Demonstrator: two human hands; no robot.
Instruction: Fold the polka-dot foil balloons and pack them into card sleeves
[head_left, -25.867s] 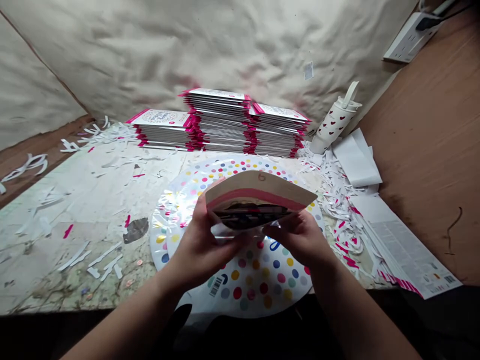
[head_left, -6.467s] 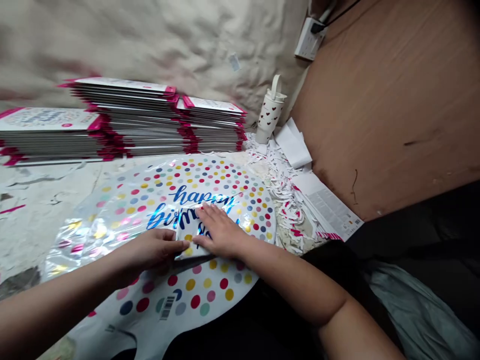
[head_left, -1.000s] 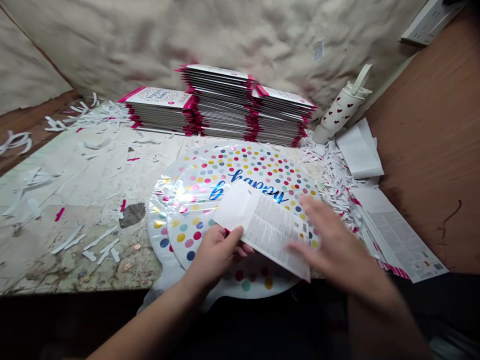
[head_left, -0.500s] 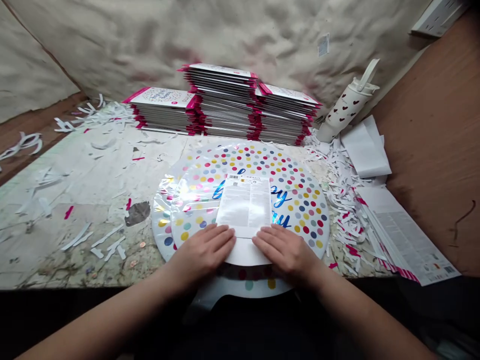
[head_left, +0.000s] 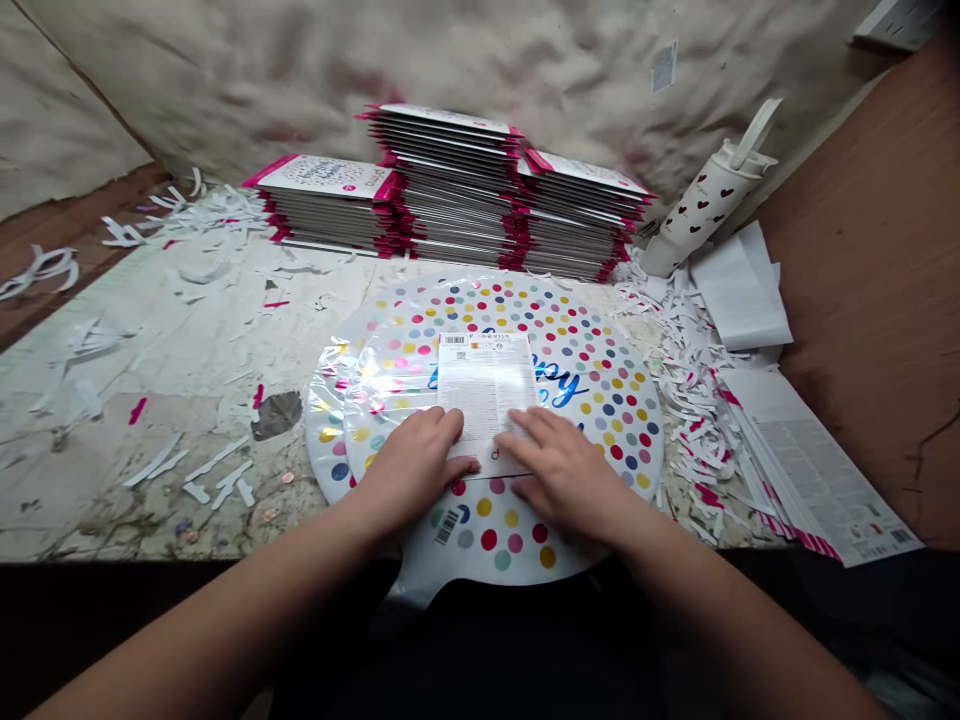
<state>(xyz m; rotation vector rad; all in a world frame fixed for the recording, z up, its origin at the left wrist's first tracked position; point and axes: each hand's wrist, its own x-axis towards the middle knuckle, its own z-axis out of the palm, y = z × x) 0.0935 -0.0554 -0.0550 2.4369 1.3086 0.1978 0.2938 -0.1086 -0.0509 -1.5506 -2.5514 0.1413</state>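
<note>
A printed white card (head_left: 480, 375) with a barcode lies on round, polka-dotted foil balloons (head_left: 615, 400) with blue lettering. At the card's lower left edge is my left hand (head_left: 416, 460), its thumb resting near the bottom edge and its fingers bent over the side; the card's edge is between them. My right hand (head_left: 562, 465) lies over the card's lower right part with its fingers apart, slightly blurred. Below the card, the dotted foil shows a small barcode and a tail at the table's front edge.
Stacks of pink-edged packets (head_left: 457, 190) stand at the back. A white tumbler with hearts (head_left: 701, 210) is at the back right. Paper strips (head_left: 690, 400) and fanned printed cards (head_left: 817, 460) lie at the right, more scraps (head_left: 202, 215) at the left.
The white flap at the card's bottom is no longer visible, and more dotted foil shows below. Both hands have shifted from lying flat; my right fingers have moved up onto the card.
</note>
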